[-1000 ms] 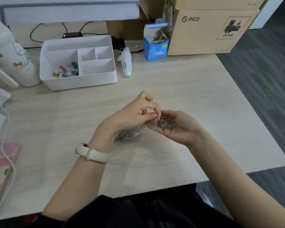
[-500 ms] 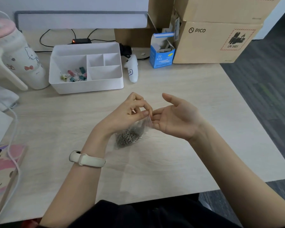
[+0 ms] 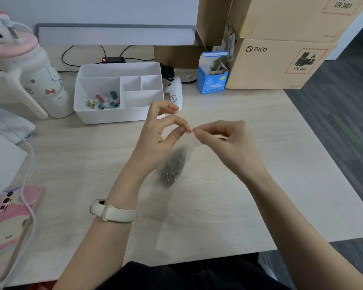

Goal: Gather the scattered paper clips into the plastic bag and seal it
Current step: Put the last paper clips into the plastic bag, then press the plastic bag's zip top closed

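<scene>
Two hands met above the middle of a pale wood-grain desk [image 3: 239, 195]. The left hand [image 3: 161, 135] pinched one top corner of a small clear plastic bag [image 3: 188, 146] between thumb and forefinger, with its other fingers curled upward. The right hand [image 3: 224, 141] pinched the opposite top corner in the same way. The bag hung tilted between them, and a dark heap of paper clips [image 3: 173, 168] sat in its bottom. Whether the bag touched the desk could not be told. A pale band [image 3: 113, 212] circled the left wrist.

Behind the left hand stood a white divided tray [image 3: 117, 117], with coloured binder clips [image 3: 105, 102] in its large left compartment. The raised left fingers covered the tray's front right corner. A small white gadget [image 3: 176, 94] lay just right of the tray, partly hidden by a fingertip. Further right stood an open blue carton [image 3: 211, 82] beside stacked cardboard boxes [image 3: 277, 63]. A cartoon-cat bottle [image 3: 48, 84] stood left of the tray. A phone in a pink case [image 3: 6, 222] lay at the near left edge, with a white cable [image 3: 27, 185] across it. Dark carpet [image 3: 333, 122] lay to the right of the desk.
</scene>
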